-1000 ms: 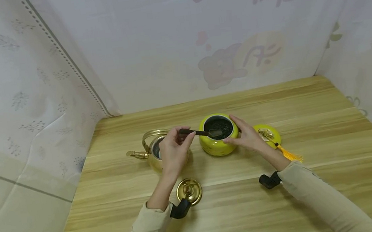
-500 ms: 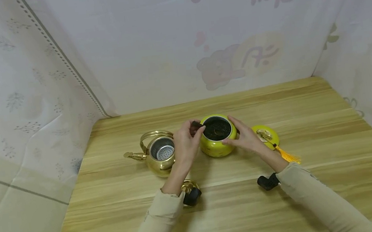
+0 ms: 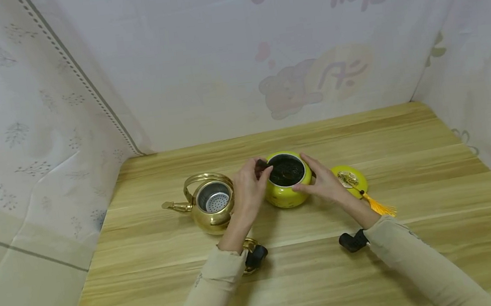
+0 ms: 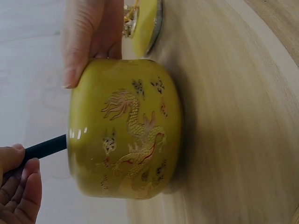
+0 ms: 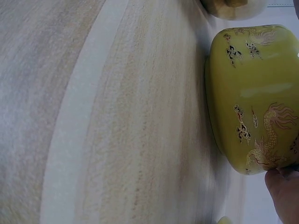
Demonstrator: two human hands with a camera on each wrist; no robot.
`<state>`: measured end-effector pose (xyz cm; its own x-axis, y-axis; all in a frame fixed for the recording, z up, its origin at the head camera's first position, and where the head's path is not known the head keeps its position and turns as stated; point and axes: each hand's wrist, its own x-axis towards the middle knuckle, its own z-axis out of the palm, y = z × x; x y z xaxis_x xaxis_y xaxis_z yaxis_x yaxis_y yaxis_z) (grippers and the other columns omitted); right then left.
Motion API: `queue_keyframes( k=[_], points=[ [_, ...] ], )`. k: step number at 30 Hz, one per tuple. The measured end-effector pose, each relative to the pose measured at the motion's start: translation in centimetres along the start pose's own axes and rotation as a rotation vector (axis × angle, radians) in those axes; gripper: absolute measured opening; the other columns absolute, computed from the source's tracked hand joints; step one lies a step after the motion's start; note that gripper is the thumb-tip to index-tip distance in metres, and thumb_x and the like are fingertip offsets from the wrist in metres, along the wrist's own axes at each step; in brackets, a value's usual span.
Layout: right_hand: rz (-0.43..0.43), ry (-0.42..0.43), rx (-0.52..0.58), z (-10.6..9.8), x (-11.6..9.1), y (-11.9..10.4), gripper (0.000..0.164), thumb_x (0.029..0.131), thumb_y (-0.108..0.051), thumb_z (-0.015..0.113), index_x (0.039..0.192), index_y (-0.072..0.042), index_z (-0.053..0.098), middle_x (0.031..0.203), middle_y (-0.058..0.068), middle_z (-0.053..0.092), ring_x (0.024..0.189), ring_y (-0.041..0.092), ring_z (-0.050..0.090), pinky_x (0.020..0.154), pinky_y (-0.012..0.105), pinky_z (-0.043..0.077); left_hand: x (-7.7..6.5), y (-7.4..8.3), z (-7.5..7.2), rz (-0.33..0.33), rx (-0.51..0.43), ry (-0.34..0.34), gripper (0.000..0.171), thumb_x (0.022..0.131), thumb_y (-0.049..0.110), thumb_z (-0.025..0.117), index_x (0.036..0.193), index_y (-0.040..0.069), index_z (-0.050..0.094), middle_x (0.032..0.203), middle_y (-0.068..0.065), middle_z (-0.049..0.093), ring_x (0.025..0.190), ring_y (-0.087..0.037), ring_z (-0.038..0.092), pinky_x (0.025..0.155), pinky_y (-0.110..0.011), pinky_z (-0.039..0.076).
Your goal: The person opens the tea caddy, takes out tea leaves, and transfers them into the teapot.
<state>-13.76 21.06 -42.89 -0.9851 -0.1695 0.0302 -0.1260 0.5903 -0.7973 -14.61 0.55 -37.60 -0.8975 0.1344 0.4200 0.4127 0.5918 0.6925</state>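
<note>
1. Pinching a dark-handled spoon [image 4: 46, 146], left hand [image 3: 247, 188] has its far end inside the yellow jar [image 3: 286, 199].
2. Right hand [image 3: 325, 181] is gripping the jar near its rim, jar's on the table [image 3: 151, 285].
3. Gold kettle [image 3: 212, 221] sits left, yellow lid [image 3: 359, 175] right.

Diffuse, muted light leaves soft shadows on the table [image 3: 129, 287] and glints on the yellow jar [image 4: 124, 133].

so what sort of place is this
Probably a makeshift booth: printed curtains hang along three sides of the wood-grain table, which holds a teapot and a jar.
</note>
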Motion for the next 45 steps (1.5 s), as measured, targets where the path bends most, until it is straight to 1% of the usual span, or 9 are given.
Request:
queue_keyframes(
  k=[5, 9, 11, 16, 20, 29, 34, 45],
  points=[
    [0.0, -0.002, -0.003, 0.1, 0.0, 0.0, 0.097, 0.076, -0.038, 0.077, 0.149, -0.006, 0.022, 0.153, 0.018, 0.023, 0.14, 0.037, 0.022, 0.113, 0.053, 0.024, 0.0, -0.2, 0.4, 0.005, 0.043, 0.004, 0.014, 0.085, 0.015, 0.07, 0.093, 0.003, 0.065, 0.083, -0.008, 0.071, 0.07, -0.017, 0.067, 0.061, -0.027, 0.055],
    [-0.001, -0.001, 0.007, 0.1, 0.0, 0.0, 0.098, 0.076, -0.038, 0.077, 0.15, -0.006, 0.021, 0.153, 0.018, 0.023, 0.14, 0.038, 0.022, 0.112, 0.053, 0.024, 0.1, -0.2, 0.6, 0.018, 0.049, 0.02, 0.014, 0.085, 0.015, 0.07, 0.092, 0.004, 0.065, 0.083, -0.008, 0.071, 0.07, -0.017, 0.067, 0.062, -0.028, 0.055],
    [-0.001, -0.002, 0.016, 0.1, 0.0, 0.1, 0.098, 0.076, -0.038, 0.078, 0.15, -0.006, 0.021, 0.153, 0.018, 0.023, 0.14, 0.038, 0.022, 0.112, 0.054, 0.024, 0.1, -0.2, 0.7, 0.017, 0.049, 0.015, 0.015, 0.085, 0.015, 0.07, 0.093, 0.004, 0.065, 0.083, -0.009, 0.07, 0.069, -0.017, 0.066, 0.061, -0.028, 0.055],
    [-0.007, -0.002, 0.02, 0.0, 0.0, 0.1, 0.098, 0.077, -0.038, 0.077, 0.149, -0.005, 0.021, 0.153, 0.019, 0.022, 0.14, 0.038, 0.022, 0.113, 0.053, 0.024, -0.1, -0.3, 0.9, -0.021, 0.004, 0.003, 0.015, 0.084, 0.014, 0.071, 0.092, 0.003, 0.065, 0.081, -0.01, 0.071, 0.067, -0.017, 0.066, 0.058, -0.025, 0.054],
    [-0.008, -0.002, 0.02, 0.0, -0.1, 0.1, 0.097, 0.077, -0.038, 0.077, 0.149, -0.004, 0.021, 0.153, 0.019, 0.022, 0.14, 0.038, 0.022, 0.113, 0.053, 0.023, -0.2, -0.5, 1.0, -0.055, -0.029, 0.011, 0.015, 0.083, 0.014, 0.072, 0.09, 0.002, 0.065, 0.079, -0.009, 0.07, 0.066, -0.018, 0.065, 0.057, -0.025, 0.053],
    [-0.009, -0.001, 0.018, 0.1, -0.1, 0.1, 0.097, 0.077, -0.038, 0.077, 0.149, -0.005, 0.021, 0.154, 0.018, 0.022, 0.14, 0.037, 0.022, 0.113, 0.052, 0.023, -0.5, -0.7, 1.4, -0.105, -0.076, 0.018, 0.015, 0.08, 0.013, 0.075, 0.085, 0.002, 0.066, 0.077, -0.01, 0.07, 0.065, -0.018, 0.066, 0.055, -0.022, 0.052],
    [-0.007, 0.002, 0.02, 0.1, -0.1, 0.0, 0.097, 0.077, -0.037, 0.077, 0.149, -0.004, 0.021, 0.153, 0.019, 0.022, 0.14, 0.038, 0.022, 0.113, 0.052, 0.023, -0.6, -0.6, 1.5, -0.112, -0.095, 0.03, 0.015, 0.079, 0.012, 0.076, 0.084, 0.001, 0.067, 0.078, -0.01, 0.071, 0.065, -0.018, 0.066, 0.055, -0.022, 0.053],
    [-0.026, 0.008, 0.023, 0.1, -0.1, 0.1, 0.096, 0.077, -0.036, 0.077, 0.149, -0.003, 0.022, 0.153, 0.02, 0.023, 0.14, 0.037, 0.023, 0.113, 0.051, 0.024, -0.6, -0.7, 1.6, -0.14, -0.108, 0.022, 0.015, 0.079, 0.013, 0.076, 0.084, 0.002, 0.067, 0.077, -0.011, 0.071, 0.066, -0.018, 0.067, 0.057, -0.023, 0.054]
  ],
)
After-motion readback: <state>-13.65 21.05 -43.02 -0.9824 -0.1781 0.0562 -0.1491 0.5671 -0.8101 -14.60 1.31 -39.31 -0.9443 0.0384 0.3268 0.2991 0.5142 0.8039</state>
